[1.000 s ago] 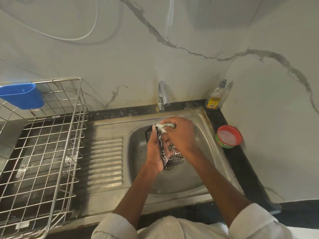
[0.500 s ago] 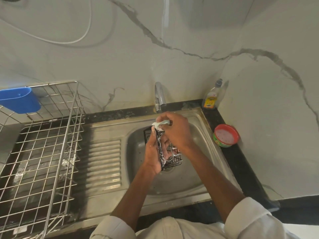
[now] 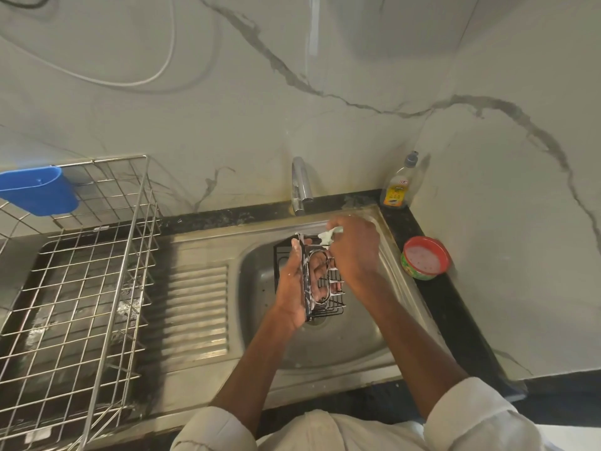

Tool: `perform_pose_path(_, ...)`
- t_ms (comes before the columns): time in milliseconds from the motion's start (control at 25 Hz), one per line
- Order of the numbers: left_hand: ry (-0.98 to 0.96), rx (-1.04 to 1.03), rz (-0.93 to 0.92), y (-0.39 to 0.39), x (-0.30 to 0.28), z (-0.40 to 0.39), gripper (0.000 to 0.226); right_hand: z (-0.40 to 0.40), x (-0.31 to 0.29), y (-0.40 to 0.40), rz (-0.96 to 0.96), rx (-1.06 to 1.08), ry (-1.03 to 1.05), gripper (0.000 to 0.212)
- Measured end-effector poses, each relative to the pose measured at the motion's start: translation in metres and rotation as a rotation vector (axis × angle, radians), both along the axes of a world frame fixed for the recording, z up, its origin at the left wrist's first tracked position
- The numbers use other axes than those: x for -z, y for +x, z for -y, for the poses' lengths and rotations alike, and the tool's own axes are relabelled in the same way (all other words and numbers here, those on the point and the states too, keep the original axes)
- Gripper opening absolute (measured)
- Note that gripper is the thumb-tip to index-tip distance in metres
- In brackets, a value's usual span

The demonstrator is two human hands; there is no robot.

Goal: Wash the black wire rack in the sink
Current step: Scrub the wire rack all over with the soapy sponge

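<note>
The black wire rack (image 3: 327, 288) is held on edge above the steel sink basin (image 3: 328, 340), streaked with white suds. My left hand (image 3: 292, 288) grips its left side, fingers curled round the frame. My right hand (image 3: 354, 247) pinches a pale soapy scrubber (image 3: 328, 236) against the rack's top far corner. The tap (image 3: 300, 187) stands just behind; no water stream shows.
A large steel wire dish basket (image 3: 81, 288) with a blue plastic cup (image 3: 39, 190) covers the left counter beside the ribbed drainboard (image 3: 195, 307). A dish soap bottle (image 3: 398, 187) and a red-rimmed tub of soap (image 3: 424, 257) sit on the black counter at right.
My right hand with the scrubber has shifted slightly right along the rack's top edge. The rack has turned a little, showing more of its inner wires.
</note>
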State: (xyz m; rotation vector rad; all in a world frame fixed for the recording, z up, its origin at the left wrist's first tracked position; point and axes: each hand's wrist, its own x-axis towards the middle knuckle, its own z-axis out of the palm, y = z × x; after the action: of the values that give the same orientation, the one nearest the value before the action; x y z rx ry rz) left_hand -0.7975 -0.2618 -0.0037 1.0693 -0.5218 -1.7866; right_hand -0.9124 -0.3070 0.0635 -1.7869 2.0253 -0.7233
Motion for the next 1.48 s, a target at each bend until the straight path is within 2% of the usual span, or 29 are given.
perform_pose_path(40,-0.011,0.011,-0.009,-0.001,0.0,-0.001,0.087,-0.002,0.0,0.003,-0.01,-0.025,-0.003,0.033)
perform_pose_path(160,0.021,0.011,-0.013,-0.002,0.004,-0.003,0.089,-0.002,-0.01,0.003,0.148,-0.206,0.079,0.027)
perform_pose_path(240,0.041,0.032,0.006,-0.003,0.01,-0.001,0.091,0.0,-0.015,0.004,0.219,-0.17,0.054,0.024)
perform_pose_path(320,0.073,0.006,0.035,-0.003,0.011,0.0,0.078,-0.01,-0.019,0.013,0.246,-0.084,-0.006,0.024)
perform_pose_path(440,0.073,-0.039,-0.01,-0.003,0.009,-0.001,0.062,-0.028,-0.021,0.021,0.155,-0.21,0.024,0.026)
perform_pose_path(520,0.064,-0.037,0.047,-0.006,0.006,-0.005,0.073,-0.024,-0.031,0.019,0.131,-0.231,0.034,0.026)
perform_pose_path(600,0.041,-0.046,0.069,-0.007,0.001,-0.006,0.078,-0.018,-0.035,0.017,0.227,-0.191,-0.007,0.025)
perform_pose_path(680,0.017,-0.081,0.046,-0.001,0.009,0.004,0.066,-0.024,-0.026,0.017,0.205,-0.247,0.077,0.027)
perform_pose_path(760,0.078,-0.133,0.035,0.007,0.03,0.012,0.049,-0.036,-0.009,0.011,0.123,-0.364,0.222,0.028)
perform_pose_path(800,0.083,-0.138,0.034,0.01,0.031,0.011,0.049,-0.038,-0.005,0.007,0.114,-0.395,0.265,0.028)
perform_pose_path(840,0.079,-0.129,0.048,0.008,0.026,0.006,0.052,-0.035,-0.003,0.005,0.14,-0.373,0.261,0.027)
perform_pose_path(960,0.056,-0.042,0.179,-0.007,0.008,-0.008,0.074,-0.01,-0.01,0.016,0.222,-0.165,0.042,0.026)
perform_pose_path(1040,0.007,-0.016,0.179,-0.01,0.001,-0.008,0.077,-0.006,-0.008,0.024,0.186,-0.18,-0.04,0.028)
perform_pose_path(1120,-0.01,-0.059,0.122,-0.003,0.008,0.003,0.072,-0.007,0.003,0.015,0.091,-0.239,-0.02,0.029)
perform_pose_path(1240,-0.027,-0.024,0.092,0.004,0.025,0.01,0.089,0.003,0.009,-0.012,-0.053,-0.11,0.045,0.029)
perform_pose_path(1360,0.013,0.024,0.066,-0.003,0.031,0.009,0.096,0.008,-0.001,-0.006,0.134,-0.173,0.03,0.025)
perform_pose_path(1480,-0.004,0.0,-0.014,-0.007,0.028,0.007,0.082,0.01,0.008,-0.007,0.064,-0.149,0.024,0.03)
